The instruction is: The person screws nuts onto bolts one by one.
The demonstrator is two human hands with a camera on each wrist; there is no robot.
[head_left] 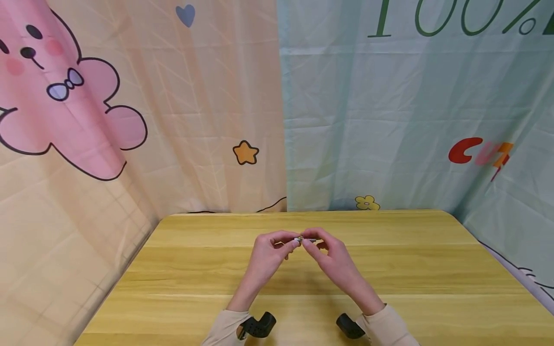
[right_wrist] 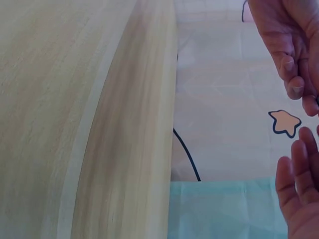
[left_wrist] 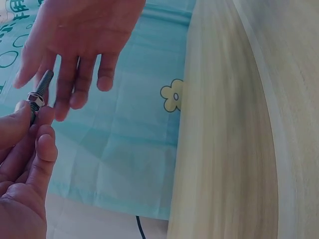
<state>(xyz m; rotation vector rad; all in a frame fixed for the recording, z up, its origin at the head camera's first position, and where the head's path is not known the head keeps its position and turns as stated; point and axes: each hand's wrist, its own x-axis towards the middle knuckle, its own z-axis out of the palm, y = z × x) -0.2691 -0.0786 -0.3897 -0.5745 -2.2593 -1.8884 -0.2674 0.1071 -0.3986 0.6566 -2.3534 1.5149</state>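
Note:
A metal bolt (left_wrist: 45,83) with a nut (left_wrist: 36,99) on its shank lies between my two hands above the table. My left hand (head_left: 267,252) pinches the bolt's head end between thumb and forefinger; the threaded end points toward the right hand. My right hand (head_left: 331,259) is around the threaded part. In the left wrist view, the right forefinger passes behind the bolt and the right thumb (left_wrist: 22,74) stands a little apart from it, the other fingers hanging straight. In the right wrist view, both hands are cut off at the right edge and the bolt is hidden.
The wooden table (head_left: 195,274) extends on both sides of my hands. Behind it hang printed curtains, a peach one (head_left: 207,96) on the left and a pale green one (head_left: 368,105) on the right. Black wrist devices (head_left: 259,325) sit at both cuffs.

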